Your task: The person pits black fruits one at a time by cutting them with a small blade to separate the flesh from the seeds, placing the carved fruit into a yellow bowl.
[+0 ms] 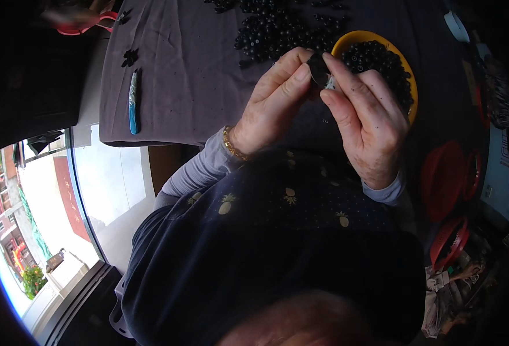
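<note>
While pinching a glossy dark piece [319,70] in left hand [275,97], also gripping it with right hand [374,120]. Working inside tablecloth [176,98]'s near edge.

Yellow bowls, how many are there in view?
1: the yellow bowl on the tablecloth, partly behind the right hand, holding small black pieces. The dark edges could hide others.

Room between blue tool [132,109] and left fingers [296,82]; black pile [269,34], yellow bowl [414,86] block beyond.

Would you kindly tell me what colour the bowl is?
The bowl is yellow-orange, seen best in the head view.
</note>
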A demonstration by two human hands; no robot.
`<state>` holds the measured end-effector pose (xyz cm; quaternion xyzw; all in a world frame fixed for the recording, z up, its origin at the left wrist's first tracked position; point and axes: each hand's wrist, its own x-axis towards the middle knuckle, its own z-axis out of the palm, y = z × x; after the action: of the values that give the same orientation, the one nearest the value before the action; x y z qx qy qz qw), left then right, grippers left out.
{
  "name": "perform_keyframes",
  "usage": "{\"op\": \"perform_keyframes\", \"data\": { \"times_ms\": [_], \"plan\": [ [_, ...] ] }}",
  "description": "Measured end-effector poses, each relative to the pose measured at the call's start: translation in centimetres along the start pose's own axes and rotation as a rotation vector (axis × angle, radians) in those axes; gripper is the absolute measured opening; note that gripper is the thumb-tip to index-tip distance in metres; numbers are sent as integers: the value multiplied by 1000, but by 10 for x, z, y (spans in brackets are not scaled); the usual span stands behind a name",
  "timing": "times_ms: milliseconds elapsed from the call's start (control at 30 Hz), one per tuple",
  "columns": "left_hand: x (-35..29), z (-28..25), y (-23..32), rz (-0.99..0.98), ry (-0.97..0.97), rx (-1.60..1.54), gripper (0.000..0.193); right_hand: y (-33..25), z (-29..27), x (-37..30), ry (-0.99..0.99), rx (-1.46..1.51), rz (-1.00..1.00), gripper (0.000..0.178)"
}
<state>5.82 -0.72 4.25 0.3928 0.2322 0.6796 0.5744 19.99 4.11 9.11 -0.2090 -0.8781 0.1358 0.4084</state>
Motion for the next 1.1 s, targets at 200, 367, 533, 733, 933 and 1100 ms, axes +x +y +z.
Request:
{"op": "perform_keyframes", "data": {
  "times_ms": [200, 367, 533, 733, 933, 1100],
  "plan": [
    [-1, 11, 6, -40, 23, -156, 26, 2, 3, -3, 53, 237, 175, 30],
    [1, 1, 2, -59, -6, -191, 25, 11, 0, -12, 66, 192, -63, 39],
    [1, 10, 4, -108, 36, -195, 23, 7, 1, -18, 8, 95, -59, 49],
    [0, 15, 0, -137, 124, -147, 21, 8, -3, -22, -20, 51, -58, 46],
    [-2, 12, -11, -150, 91, -179, 19, 7, -2, -22, -3, -33, -17, 42],
    [-5, 13, -25, -198, 62, -109, 17, 12, 3, -27, 103, -90, -21, 36]
  ]
}}
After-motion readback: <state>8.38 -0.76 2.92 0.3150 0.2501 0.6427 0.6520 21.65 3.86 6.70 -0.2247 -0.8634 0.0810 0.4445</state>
